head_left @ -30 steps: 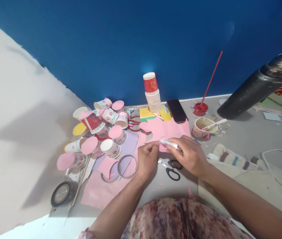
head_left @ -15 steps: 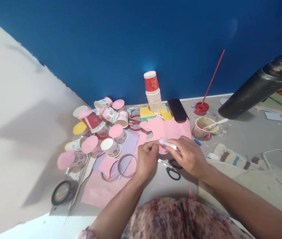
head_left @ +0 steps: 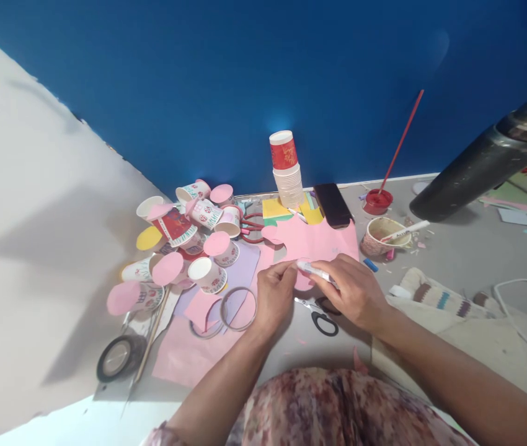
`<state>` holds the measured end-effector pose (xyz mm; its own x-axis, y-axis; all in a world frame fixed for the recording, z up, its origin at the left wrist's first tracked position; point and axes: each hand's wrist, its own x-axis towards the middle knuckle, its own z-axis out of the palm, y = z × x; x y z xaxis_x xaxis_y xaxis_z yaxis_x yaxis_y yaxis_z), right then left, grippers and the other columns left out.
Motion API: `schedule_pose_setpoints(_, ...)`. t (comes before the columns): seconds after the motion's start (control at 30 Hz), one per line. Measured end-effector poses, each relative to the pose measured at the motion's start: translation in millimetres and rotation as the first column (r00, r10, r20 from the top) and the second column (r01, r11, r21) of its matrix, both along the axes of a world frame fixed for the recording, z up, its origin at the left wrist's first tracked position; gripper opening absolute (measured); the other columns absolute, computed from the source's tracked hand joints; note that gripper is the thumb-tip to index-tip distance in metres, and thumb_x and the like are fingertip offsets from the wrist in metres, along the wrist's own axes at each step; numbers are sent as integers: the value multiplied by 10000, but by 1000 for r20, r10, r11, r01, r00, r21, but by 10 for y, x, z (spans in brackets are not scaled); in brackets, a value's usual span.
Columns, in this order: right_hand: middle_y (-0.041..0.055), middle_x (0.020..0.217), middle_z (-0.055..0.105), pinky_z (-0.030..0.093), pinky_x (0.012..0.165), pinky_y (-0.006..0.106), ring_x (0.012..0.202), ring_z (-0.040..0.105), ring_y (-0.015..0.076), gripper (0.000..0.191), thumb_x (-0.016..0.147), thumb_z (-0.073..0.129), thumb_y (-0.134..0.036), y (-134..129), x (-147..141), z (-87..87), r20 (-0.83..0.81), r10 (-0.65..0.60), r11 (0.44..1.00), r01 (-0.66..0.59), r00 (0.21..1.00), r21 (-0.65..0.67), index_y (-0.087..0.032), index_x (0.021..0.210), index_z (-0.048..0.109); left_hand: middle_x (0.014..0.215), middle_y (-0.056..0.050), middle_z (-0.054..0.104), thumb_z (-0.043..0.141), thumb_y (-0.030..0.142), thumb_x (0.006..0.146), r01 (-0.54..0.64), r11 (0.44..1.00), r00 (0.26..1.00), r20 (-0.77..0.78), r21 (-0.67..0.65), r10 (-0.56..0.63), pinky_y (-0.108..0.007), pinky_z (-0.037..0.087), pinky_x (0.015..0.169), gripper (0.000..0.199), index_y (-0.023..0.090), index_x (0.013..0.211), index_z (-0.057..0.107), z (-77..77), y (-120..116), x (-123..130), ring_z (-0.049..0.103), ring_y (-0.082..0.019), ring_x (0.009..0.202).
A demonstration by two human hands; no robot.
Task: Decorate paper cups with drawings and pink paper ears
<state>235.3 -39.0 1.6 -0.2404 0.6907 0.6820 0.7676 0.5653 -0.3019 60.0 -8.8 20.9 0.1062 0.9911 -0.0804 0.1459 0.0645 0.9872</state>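
Note:
My left hand [head_left: 276,292] is closed in a pinch at the edge of a piece of pink paper [head_left: 304,284]; its fingers partly hide the grip. In my right hand [head_left: 354,288] is a white glue stick [head_left: 314,271], tilted with its tip at the paper beside my left fingertips. Black-handled scissors [head_left: 323,322] lie just below both hands. Behind them rests a larger pink sheet [head_left: 319,241] with rounded cutouts along its edge. Left of my left hand, a tape ring [head_left: 255,310] lies over paper scraps.
Several paper cups [head_left: 208,275], many with pink discs, crowd the left. A cup stack [head_left: 287,186] stands by the blue wall, beside a phone [head_left: 333,203]. To the right are a red paint pot [head_left: 377,201], a stained cup [head_left: 375,243], a dark bottle [head_left: 468,167] and cloth [head_left: 459,341].
The view has shifted very slightly. Both hands keep nearly the same pose, with the glue stick's tip still against the pink paper near my left fingertips.

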Motion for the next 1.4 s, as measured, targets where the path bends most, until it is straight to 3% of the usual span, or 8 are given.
schedule_pose_setpoints(0.13,57,880,808,533,751,358,746,696,214,155,1049,666,-237,22,24,13,-25,-39,999,39,999,1,-207,1199,694,657,2,673,633,347,893,-36,999,999,35,-3,36,-281,462,683,310,177,696,801,25,-45,49,545,-169,664)
schedule_pose_setpoints(0.3,53,846,769,523,737,361,768,664,218,217,1048,652,-204,19,39,26,-9,48,999,-48,999,-9,-212,1262,688,803,-42,784,680,314,816,-89,995,994,63,-46,92,-303,502,776,233,186,873,866,15,-8,15,653,-204,774)
schedule_pose_setpoints(0.5,59,880,752,516,732,367,811,640,225,289,1058,608,-151,-7,25,22,25,128,990,-126,991,-66,-216,1335,654,671,-26,731,732,344,776,-103,992,994,24,-79,105,-267,425,617,218,153,770,836,-66,76,-37,548,-149,611)
schedule_pose_setpoints(0.77,59,841,741,511,734,386,784,641,232,202,1047,642,-170,-12,13,19,45,15,1000,-15,999,-2,-184,1247,662,659,-9,696,697,350,835,-120,991,992,22,-53,121,-270,462,666,228,160,804,821,-33,-1,20,597,-161,653)
schedule_pose_setpoints(1.0,56,843,733,512,746,367,787,631,223,208,1045,643,-154,-3,41,23,22,41,999,-41,999,-4,-188,1249,663,797,-38,766,701,366,841,-125,984,984,111,-126,140,-269,504,702,294,146,980,837,-21,13,4,643,-163,715)
schedule_pose_setpoints(1.17,53,850,741,517,752,368,796,633,226,216,1041,650,-160,-8,24,7,17,75,997,-75,997,-20,-184,1255,657,650,1,674,697,347,837,-60,996,998,26,-71,62,-255,435,648,254,149,733,817,-12,26,-21,539,-137,643)
schedule_pose_setpoints(1.4,56,831,756,511,738,368,749,648,228,165,1034,670,-183,4,26,19,5,-4,1000,4,1000,-20,-180,1199,687,623,4,648,688,378,860,-69,997,998,-7,-18,69,-267,421,640,293,156,716,812,12,-12,23,516,-144,630)
